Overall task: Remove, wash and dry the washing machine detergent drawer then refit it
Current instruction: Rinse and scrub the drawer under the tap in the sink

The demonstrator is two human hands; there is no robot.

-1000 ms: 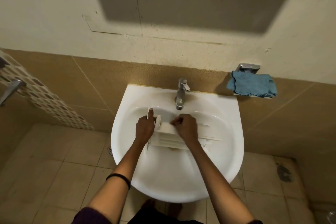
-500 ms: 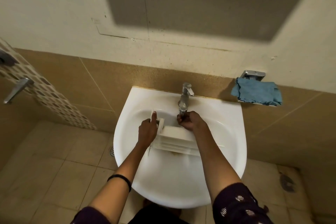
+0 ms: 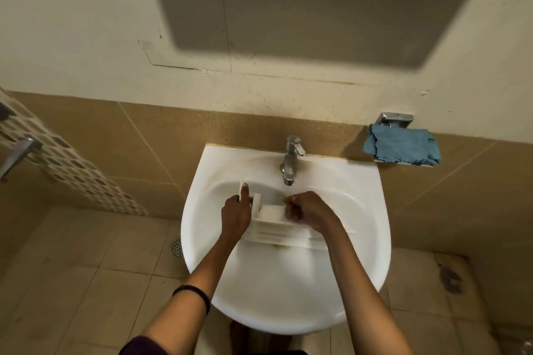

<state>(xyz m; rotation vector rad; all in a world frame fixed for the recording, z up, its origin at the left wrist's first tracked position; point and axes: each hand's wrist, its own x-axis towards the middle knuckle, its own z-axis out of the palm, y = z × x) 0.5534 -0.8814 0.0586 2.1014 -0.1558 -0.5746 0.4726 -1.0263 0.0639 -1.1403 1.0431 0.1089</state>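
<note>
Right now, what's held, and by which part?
Left hand grips the detergent drawer by its upright left-end panel. Right hand curls over its top; hold unclear.

**A:** What does the detergent drawer look like?

**B:** It is a white plastic tray with ribbed, slatted sides. A flat front panel closes its left end.

**A:** Where does it lie?

**B:** It lies crosswise in the bowl of the sink, just below the tap. The panel stands upright and the long body runs to the right. The left hand grips the panel end. The right hand rests curled on top, its grip unclear.
</note>
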